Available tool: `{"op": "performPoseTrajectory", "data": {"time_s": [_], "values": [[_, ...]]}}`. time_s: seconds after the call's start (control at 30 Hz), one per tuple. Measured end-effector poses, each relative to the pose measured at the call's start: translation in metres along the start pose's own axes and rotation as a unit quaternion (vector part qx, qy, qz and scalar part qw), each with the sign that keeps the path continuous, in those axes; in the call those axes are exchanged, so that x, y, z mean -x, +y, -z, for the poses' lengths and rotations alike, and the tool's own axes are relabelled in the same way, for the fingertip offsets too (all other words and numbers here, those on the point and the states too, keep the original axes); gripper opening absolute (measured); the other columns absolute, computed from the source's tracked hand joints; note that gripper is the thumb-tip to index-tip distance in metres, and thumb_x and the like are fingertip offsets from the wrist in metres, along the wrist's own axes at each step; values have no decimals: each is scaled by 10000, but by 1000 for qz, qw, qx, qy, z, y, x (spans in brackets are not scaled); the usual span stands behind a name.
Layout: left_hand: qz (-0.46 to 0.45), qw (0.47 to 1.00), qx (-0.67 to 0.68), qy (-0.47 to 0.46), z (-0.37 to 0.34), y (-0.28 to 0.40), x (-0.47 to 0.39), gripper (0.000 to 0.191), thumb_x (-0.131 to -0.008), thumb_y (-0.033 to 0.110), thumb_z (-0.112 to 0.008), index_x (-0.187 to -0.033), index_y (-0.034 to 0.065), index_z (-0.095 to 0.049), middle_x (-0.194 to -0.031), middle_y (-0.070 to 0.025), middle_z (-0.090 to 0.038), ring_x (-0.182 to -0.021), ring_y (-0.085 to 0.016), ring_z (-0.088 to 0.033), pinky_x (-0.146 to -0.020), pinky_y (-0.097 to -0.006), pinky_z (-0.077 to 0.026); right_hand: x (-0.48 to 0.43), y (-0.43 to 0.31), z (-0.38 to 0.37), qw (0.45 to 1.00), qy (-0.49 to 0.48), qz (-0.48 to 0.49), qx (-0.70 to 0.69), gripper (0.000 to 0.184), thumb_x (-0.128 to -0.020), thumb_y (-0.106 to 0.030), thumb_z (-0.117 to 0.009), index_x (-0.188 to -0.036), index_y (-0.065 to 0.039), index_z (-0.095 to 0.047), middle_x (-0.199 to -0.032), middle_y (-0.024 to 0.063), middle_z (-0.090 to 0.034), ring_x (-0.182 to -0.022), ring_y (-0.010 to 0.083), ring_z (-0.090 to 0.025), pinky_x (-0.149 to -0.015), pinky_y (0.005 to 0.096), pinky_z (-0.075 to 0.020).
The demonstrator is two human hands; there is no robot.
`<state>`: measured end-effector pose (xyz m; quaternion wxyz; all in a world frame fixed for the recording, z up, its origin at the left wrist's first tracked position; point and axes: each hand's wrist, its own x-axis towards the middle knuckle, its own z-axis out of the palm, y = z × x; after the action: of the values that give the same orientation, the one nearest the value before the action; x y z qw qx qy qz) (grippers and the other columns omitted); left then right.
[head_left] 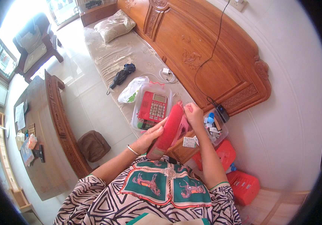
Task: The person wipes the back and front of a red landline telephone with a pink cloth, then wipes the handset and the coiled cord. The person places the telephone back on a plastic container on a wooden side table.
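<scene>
My left hand (152, 137) grips a long red item (167, 132) with a rounded lower end and a pale patch near it. I cannot tell exactly what it is. At its upper end, my right hand (194, 114) pinches thin pink material (182, 128), which hangs along the item's right side. Just beyond my left hand, a translucent plastic box (135, 119) rests on the cushioned bench. Inside lies a red desk telephone (153, 106) with a keypad and small display. A white plastic bag (131, 89) leans by the box.
On the wooden bench (189, 45) lie a folded dark umbrella (123, 74), a white charger (165, 71) with cable and a pillow (115, 26). A clear bin of small items (213, 128) and red plastic stools (242, 187) stand right. A wooden table (51, 157) and brown stool (93, 146) stand left.
</scene>
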<state>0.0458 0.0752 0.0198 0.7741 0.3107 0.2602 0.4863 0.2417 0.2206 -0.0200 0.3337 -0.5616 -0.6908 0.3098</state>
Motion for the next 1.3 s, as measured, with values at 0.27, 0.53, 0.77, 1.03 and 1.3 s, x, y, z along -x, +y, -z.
{"op": "performPoseTrajectory", "data": {"time_s": [0.27,0.53,0.77,1.03,1.3], "values": [[76,974,209,-51,6,6,-2,583,-1006,410,-403,-1484,109,-261,-1332,-101,-509,-1152,-190,-546,-987,-353,-446,2,-66,55,864,-35,-101,-493,217,-884,-204,-635,-1014,-31,-648,-1014,93,-655,-942,182,-628,-834,309,-487],[77,986,143,44,-8,10,-15,504,-1005,431,-406,-1358,72,-430,-1176,-112,-604,-980,-211,-635,-874,-350,-518,22,-121,26,975,-23,195,102,269,-810,-268,-703,-974,-57,-674,-1004,147,-582,-878,346,-624,-730,427,-510],[144,956,240,90,5,0,-32,478,-992,465,-424,-1237,69,-532,-1106,-106,-642,-963,-212,-639,-854,-362,-527,45,-125,26,951,-17,288,115,242,-782,-181,-726,-978,-48,-676,-1047,160,-604,-894,342,-631,-749,409,-517],[152,912,377,-62,16,-5,-50,539,-971,525,-422,-1188,54,-570,-1138,-133,-635,-1008,-248,-624,-933,-391,-489,89,-138,28,930,-106,328,130,314,-736,-142,-728,-1029,-47,-668,-1044,145,-596,-895,331,-626,-758,422,-517],[97,933,334,91,16,-7,-62,488,-989,493,-408,-1263,98,-484,-1114,-183,-634,-905,-263,-644,-760,-392,-551,123,-126,34,922,-151,347,77,330,-702,-87,-752,-1023,-76,-675,-1006,112,-596,-846,287,-619,-735,384,-521]]}}
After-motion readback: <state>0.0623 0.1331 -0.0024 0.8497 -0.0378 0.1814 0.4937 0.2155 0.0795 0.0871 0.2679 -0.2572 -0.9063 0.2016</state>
